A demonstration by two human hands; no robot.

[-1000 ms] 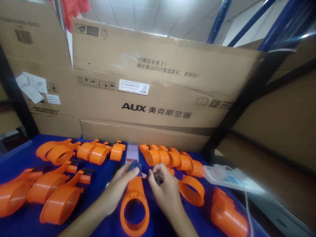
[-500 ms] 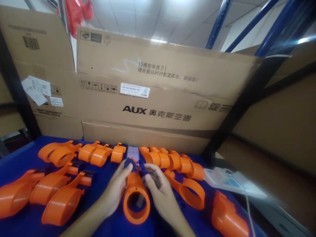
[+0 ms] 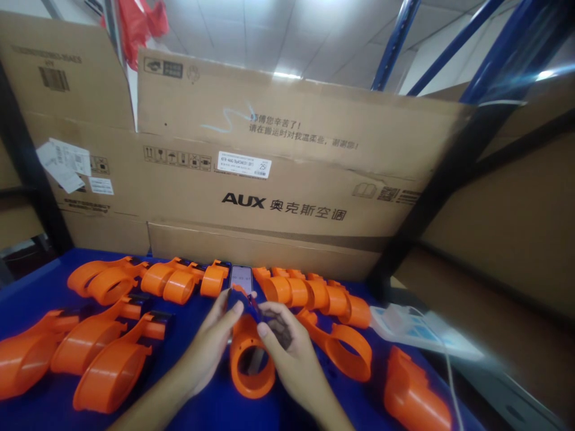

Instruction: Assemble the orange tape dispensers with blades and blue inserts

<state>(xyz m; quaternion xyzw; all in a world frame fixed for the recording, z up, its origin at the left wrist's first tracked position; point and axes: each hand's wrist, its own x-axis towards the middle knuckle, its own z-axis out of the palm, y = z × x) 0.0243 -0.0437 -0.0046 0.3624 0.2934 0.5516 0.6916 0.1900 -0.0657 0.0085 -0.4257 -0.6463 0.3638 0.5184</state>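
Note:
An orange plastic tape dispenser (image 3: 252, 388) is held between my hands at the front middle, its round ring facing me. My left hand (image 3: 210, 344) is closed around the far end, with the thumb on a dark blue piece (image 3: 246, 302) there. From the other side, the fingers and thumb of my right hand (image 3: 291, 347) pinch the same blue end. My fingers hide part of how the blue piece sits on the orange body. Just beyond my hands lies a phone (image 3: 241, 276) with its screen lit.
Several orange dispensers with dark ends (image 3: 112, 371) lie on the left of the blue tabletop (image 3: 179, 365). More orange dispensers (image 3: 317, 294) stand in a row at right, with a loose one (image 3: 353, 353) and another orange part (image 3: 415, 389) nearer. A cardboard wall (image 3: 287, 179) closes the back.
The dispenser's ring has shifted slightly right and up, and its far end has tilted. My right thumb and fingers have moved in over the blue piece.

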